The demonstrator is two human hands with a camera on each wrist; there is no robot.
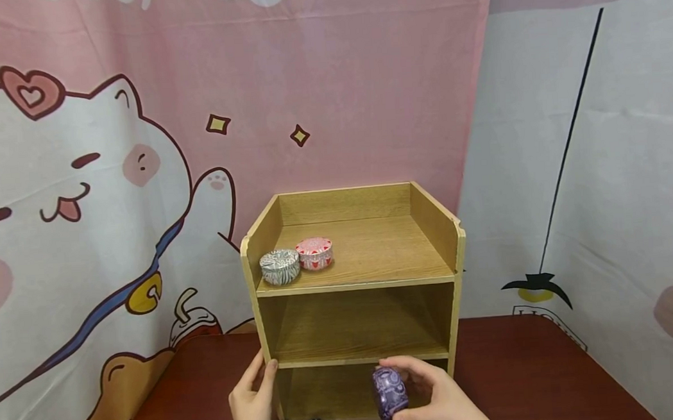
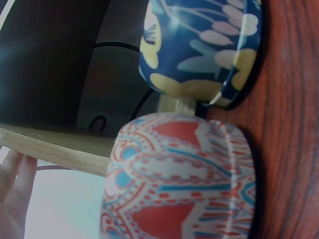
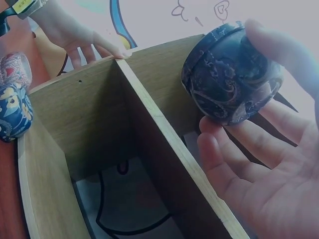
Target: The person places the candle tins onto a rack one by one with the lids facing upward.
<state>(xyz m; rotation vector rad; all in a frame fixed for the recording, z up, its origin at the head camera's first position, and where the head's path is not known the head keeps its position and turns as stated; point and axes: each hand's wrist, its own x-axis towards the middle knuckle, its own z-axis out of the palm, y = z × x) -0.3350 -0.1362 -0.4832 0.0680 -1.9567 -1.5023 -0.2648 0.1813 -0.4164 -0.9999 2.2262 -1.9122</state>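
My right hand (image 1: 434, 393) holds a round purple patterned tin (image 1: 390, 393) between thumb and fingers, in front of the shelf unit's lower openings. In the right wrist view the tin (image 3: 232, 77) looks dark blue-purple, with a swirling print and a lid rim. My left hand (image 1: 252, 395) rests on the left side of the wooden shelf unit (image 1: 355, 286), its thumb at the front edge and fingers along the outer side. Below it on the table stand a red-and-white patterned tin (image 2: 169, 184) and a navy floral tin (image 2: 199, 55), side by side.
On the top shelf, at the left, sit a black-and-white striped tin (image 1: 280, 268) and a pink-red tin (image 1: 315, 254). The unit stands on a dark red-brown table (image 1: 525, 365). A cartoon-printed pink and white curtain (image 1: 335, 94) hangs behind.
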